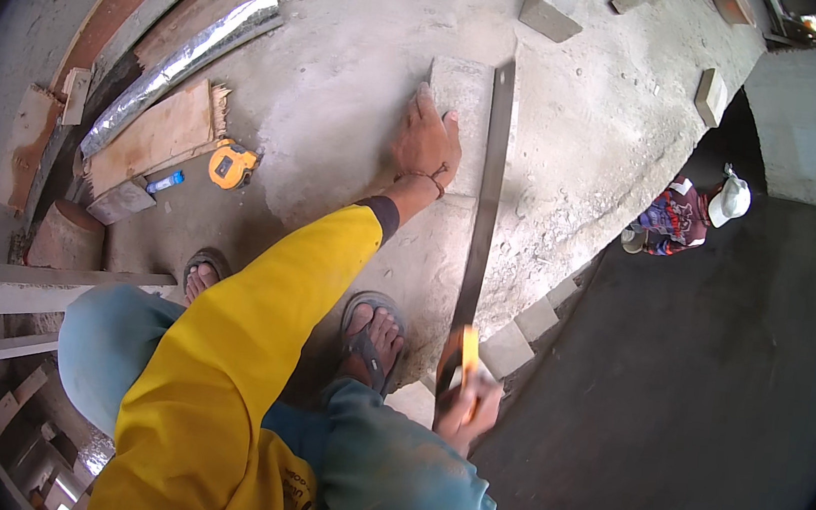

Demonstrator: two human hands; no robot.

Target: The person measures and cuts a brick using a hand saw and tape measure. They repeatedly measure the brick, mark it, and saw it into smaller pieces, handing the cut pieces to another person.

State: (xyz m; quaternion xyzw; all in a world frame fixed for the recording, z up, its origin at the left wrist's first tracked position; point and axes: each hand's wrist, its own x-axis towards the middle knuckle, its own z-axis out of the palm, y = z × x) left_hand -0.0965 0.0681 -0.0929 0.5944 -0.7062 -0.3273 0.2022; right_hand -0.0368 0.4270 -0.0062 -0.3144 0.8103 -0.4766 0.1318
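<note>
On a pale block, the left hand is resting palm down, gripping nothing, its thumb set apart from the fingers. Along the block's right side, a long dark bar is lying. Near the bar's lower end, the right hand is clasping an orange tool, too blurred to identify. Farther left, a tape measure is lying beside a splintered board.

Left hand: spread flat on pale block, beside long dark strip | right hand: closed around blurred orange tool near strip's lower end | left side: 1 yellow tape measure, 1 blue item, 1 splintered board | right side: 1 person in white cap, near dark floor
</note>
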